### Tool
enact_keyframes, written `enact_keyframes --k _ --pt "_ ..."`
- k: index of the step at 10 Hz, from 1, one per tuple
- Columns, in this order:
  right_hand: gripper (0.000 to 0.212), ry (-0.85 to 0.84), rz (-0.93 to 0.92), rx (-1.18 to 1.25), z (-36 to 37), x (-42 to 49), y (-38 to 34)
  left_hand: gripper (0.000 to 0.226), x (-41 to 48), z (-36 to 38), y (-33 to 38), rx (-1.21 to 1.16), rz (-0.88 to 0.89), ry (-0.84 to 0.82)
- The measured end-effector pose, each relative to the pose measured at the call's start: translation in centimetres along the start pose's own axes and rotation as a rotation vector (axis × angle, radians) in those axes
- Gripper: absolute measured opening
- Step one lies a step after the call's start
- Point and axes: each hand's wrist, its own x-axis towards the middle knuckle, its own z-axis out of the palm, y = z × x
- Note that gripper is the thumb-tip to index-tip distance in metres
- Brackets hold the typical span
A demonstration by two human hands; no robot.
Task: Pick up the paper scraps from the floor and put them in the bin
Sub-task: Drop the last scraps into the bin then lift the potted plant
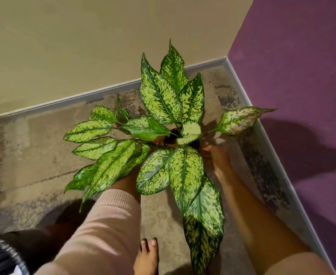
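Down low, a bare foot point(146, 257) stands on the floor point(34, 155). Next to it, in the bottom left corner, is the bin point(10, 253) with a dark bag inside. A small white bit shows at its edge, but it is too small to tell if it is paper.

Both arms reach out to a big spotty plant point(159, 96). The left arm point(103, 225) has a pink sleeve. The left hand is hidden under the leaves, so I cannot tell if it is open or closed. The right hand point(214, 155) is at the side of the pot point(160, 139), and its fingers seem to curl on the pot's edge.

Behind the plant, a tan wall point(83, 46) and a purple wall point(302, 76) meet in a corner.

No paper scraps show on the floor. Maybe some hide under the plant. So I cannot tell how much is done, and no scrap is in a hand that I can see.
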Motion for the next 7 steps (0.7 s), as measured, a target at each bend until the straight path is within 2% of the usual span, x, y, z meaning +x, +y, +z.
enact_keyframes --k 1,2,4,5,6,7 --pt "0.033 -0.037 0.0 0.064 0.1 0.1 -0.6 0.034 -0.3 -1.4 0.7 -0.044 -0.03 0.019" --pt "0.03 -0.061 -0.008 0.06 0.1 0.1 -1.2 0.036 -0.3 -1.4 0.3 0.018 -0.027 0.021" --pt "0.048 -0.106 -0.01 0.082 -0.3 -1.1 -2.3 0.053 -0.7 -1.5 -1.1 0.047 0.022 -0.004" --pt "0.036 -0.125 -0.035 0.11 -1.1 -2.7 -4.2 0.043 -0.9 -1.5 -0.3 -0.033 0.006 -0.015" --pt "0.04 -0.117 -0.045 0.111 -1.6 -3.3 -6.4 0.029 -0.8 -2.3 0.9 -0.149 0.014 0.003" --pt "0.047 -0.134 -0.078 0.068 -2.4 -4.2 -10.0 0.023 -1.4 -2.0 0.8 0.011 -0.024 0.031"
